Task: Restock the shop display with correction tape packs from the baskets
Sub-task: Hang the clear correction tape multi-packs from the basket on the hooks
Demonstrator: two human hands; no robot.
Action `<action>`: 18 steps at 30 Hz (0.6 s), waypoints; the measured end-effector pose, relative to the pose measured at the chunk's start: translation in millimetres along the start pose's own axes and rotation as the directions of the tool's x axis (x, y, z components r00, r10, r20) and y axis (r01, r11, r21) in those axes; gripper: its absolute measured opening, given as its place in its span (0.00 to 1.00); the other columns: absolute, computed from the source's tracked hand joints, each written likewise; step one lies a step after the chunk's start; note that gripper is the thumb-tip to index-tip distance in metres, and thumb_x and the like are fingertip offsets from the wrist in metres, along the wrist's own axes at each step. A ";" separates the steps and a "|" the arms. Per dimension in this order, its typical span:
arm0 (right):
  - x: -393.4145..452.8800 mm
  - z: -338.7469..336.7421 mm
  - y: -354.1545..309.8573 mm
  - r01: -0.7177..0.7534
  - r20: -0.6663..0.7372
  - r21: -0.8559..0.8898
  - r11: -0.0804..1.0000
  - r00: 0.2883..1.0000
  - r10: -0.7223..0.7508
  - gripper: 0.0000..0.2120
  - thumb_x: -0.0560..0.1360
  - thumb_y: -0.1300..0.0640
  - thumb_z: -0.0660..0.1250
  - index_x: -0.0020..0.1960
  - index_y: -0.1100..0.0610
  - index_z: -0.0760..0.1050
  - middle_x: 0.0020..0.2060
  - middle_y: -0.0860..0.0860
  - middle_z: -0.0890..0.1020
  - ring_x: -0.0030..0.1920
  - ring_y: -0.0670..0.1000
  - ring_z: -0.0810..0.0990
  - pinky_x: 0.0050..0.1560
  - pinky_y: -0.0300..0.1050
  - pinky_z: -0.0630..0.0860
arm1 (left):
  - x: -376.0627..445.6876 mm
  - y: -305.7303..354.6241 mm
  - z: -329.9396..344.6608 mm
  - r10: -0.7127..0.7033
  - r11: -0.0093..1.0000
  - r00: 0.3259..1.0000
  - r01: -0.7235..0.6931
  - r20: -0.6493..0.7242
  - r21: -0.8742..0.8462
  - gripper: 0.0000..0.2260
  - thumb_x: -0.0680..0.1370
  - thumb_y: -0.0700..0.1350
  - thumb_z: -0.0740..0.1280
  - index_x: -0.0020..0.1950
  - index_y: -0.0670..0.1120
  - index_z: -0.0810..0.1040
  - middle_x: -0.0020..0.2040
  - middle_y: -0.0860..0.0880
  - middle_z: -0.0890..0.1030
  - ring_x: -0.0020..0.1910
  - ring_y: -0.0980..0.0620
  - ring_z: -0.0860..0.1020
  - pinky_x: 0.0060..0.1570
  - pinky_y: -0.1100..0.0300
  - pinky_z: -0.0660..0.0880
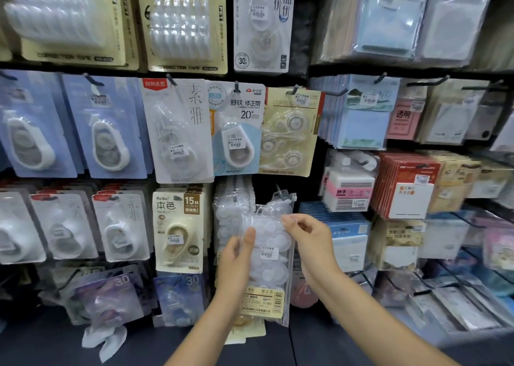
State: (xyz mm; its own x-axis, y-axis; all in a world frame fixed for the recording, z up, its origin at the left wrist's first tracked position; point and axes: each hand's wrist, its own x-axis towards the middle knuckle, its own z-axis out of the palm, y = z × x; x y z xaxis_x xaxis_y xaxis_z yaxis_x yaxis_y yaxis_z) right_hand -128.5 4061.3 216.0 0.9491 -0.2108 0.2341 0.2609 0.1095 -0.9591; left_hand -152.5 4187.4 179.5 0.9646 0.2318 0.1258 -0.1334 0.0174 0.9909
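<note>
While both hands work at the lower middle of the display wall [300,31], a clear bag of correction tape refills [268,257] hangs between them, its cream label at the bottom. Left hand [236,257] grips its left edge, thumb on the front; right hand [308,232] pinches its top right corner beside a similar hanging bag [230,215].
</note>
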 end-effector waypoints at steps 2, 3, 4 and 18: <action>4.3 1.1 1.6 -0.029 -0.013 0.035 0.999 0.999 0.030 0.05 0.75 0.62 0.68 0.40 0.58 0.79 0.36 0.48 0.80 0.38 0.44 0.77 0.41 0.31 0.74 | 1.2 -4.1 -4.3 -0.008 1.000 1.000 0.008 -0.011 -0.027 0.25 0.73 0.64 0.59 0.44 0.41 0.73 0.37 0.49 0.72 0.37 0.53 0.71 0.37 0.62 0.68; 8.0 1.5 1.5 -0.039 -0.026 0.031 0.999 0.999 0.039 0.05 0.75 0.61 0.68 0.41 0.59 0.78 0.36 0.48 0.80 0.38 0.44 0.76 0.41 0.31 0.74 | 1.7 -6.2 -7.3 0.006 1.000 1.000 -0.006 -0.023 -0.016 0.24 0.74 0.63 0.59 0.44 0.40 0.73 0.37 0.48 0.72 0.37 0.53 0.71 0.37 0.63 0.68; 12.6 1.8 1.1 -0.041 -0.041 0.020 0.999 0.998 0.041 0.05 0.76 0.61 0.67 0.42 0.60 0.78 0.37 0.48 0.79 0.39 0.44 0.76 0.40 0.31 0.73 | 2.6 -8.2 -10.8 0.027 1.000 0.999 -0.027 -0.045 0.004 0.23 0.74 0.61 0.59 0.43 0.40 0.72 0.36 0.48 0.70 0.36 0.53 0.70 0.36 0.64 0.68; 51.4 1.1 4.2 0.028 -0.100 -0.348 0.937 0.993 -0.067 0.09 0.77 0.57 0.64 0.44 0.63 0.76 0.39 0.52 0.77 0.40 0.50 0.73 0.40 0.44 0.69 | 6.5 -14.9 -44.2 0.183 0.979 0.958 -0.157 -0.219 0.131 0.19 0.73 0.62 0.60 0.35 0.47 0.66 0.30 0.55 0.64 0.27 0.61 0.63 0.33 0.61 0.62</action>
State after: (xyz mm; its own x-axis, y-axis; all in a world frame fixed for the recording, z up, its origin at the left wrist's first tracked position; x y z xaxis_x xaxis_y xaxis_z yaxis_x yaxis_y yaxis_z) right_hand -78.4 4051.9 224.2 0.9068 -0.3142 0.2809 0.2097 -0.2417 -0.9474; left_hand -154.3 4231.7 163.5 0.8503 0.4384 0.2911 -0.2519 -0.1466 0.9566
